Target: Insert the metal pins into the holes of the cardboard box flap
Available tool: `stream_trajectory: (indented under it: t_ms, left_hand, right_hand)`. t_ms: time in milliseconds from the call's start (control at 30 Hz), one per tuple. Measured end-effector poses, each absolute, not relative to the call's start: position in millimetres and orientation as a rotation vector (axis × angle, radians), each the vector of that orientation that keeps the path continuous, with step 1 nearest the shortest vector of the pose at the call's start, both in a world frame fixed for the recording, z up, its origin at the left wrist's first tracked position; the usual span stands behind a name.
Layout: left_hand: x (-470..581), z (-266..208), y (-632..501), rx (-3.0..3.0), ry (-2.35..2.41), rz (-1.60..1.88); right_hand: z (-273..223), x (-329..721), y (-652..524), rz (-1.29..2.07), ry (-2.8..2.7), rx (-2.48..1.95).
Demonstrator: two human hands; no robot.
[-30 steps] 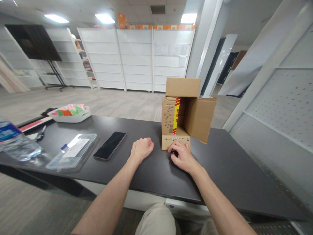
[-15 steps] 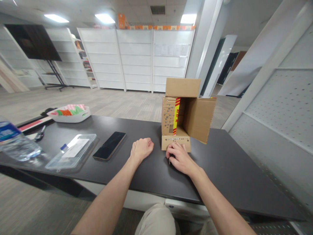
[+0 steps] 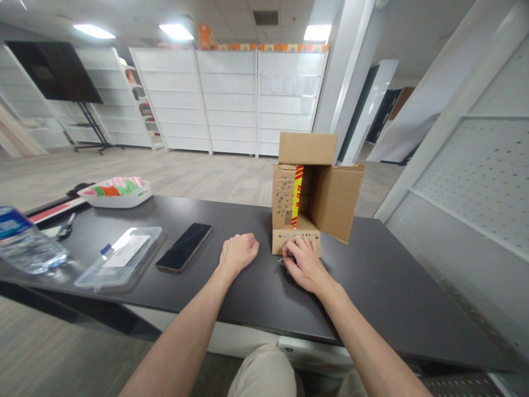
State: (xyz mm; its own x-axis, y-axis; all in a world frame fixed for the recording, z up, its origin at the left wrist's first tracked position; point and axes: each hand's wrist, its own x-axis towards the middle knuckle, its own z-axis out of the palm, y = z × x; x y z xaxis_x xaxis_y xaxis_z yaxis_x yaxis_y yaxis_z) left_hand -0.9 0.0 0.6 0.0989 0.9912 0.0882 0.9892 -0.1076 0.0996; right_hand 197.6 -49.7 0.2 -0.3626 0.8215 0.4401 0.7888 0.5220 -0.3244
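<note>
My right hand is at the front flap of an open cardboard box, its fingers pinched on a thin metal pin that sticks out to the left. Across the bottom flap runs a row of small holes, some with silvery heads in them. More round metal heads dot the box's left flap, beside a yellow and red tape strip. My left hand rests on the table as a closed fist, left of the box; whatever its curled fingers may hold is hidden.
On the dark table to my left lie a phone, a clear plastic case and a water bottle. Farther back stands a white basket with colourful contents. A perforated white panel rises at the right.
My right hand has turned slightly at the flap, and the thin pin between its fingers now points left instead of downward. My left fist stays put.
</note>
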Motion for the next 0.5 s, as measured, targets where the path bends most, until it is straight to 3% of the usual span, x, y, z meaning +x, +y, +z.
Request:
stream_trajectory:
  t_ms: [200, 500]
  left_hand:
    - [-1.1, 0.3, 1.1, 2.299, 2.077, 0.186]
    - [-1.8, -1.8, 1.6, 2.315, 2.085, 0.203]
  right_hand:
    - [-7.5, 203.5, -39.6, -0.02, -1.902, -1.382]
    - [-14.5, 214.8, -29.2, 0.142, -1.463, -1.393]
